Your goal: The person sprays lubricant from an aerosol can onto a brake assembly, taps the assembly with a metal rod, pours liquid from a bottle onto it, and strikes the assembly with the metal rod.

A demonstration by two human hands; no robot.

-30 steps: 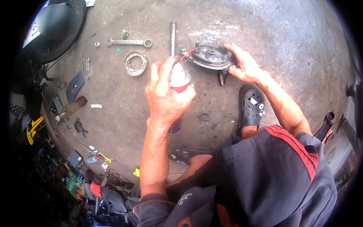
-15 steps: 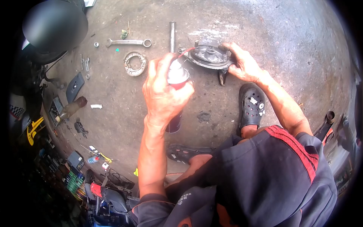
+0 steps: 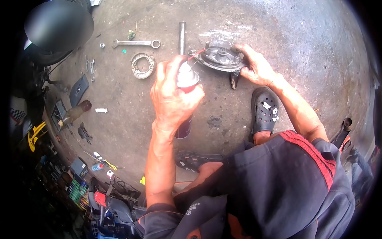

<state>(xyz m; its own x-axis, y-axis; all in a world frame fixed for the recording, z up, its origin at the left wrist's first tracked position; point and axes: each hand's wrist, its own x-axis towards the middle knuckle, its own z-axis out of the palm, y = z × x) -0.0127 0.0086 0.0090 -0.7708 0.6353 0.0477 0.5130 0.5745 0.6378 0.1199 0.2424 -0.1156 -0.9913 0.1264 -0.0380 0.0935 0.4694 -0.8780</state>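
Note:
My left hand (image 3: 175, 89) is wrapped around a spray can (image 3: 186, 79), with the index finger over its white nozzle. A thin red straw runs from the nozzle to the near left edge of a round metal brake backing plate (image 3: 221, 59). My right hand (image 3: 256, 67) grips that plate by its right edge, fingers on top and thumb below. The plate is held tilted above the concrete floor, and a dark lever hangs under it. Left of the can, a pair of brake shoes (image 3: 142, 65) lies in a ring on the floor.
A combination wrench (image 3: 136, 43), a socket (image 3: 102, 45) and a metal tube (image 3: 182, 36) lie on the floor. My clog (image 3: 264, 109) stands below the plate. A grey panel (image 3: 79, 89) and a brown bottle-like object (image 3: 77, 112) lie left. Motorcycle parts crowd the lower left.
The brake backing plate has tilted slightly in my right hand, and a post at its left edge shows more clearly. My left hand keeps the spray can in nearly the same place.

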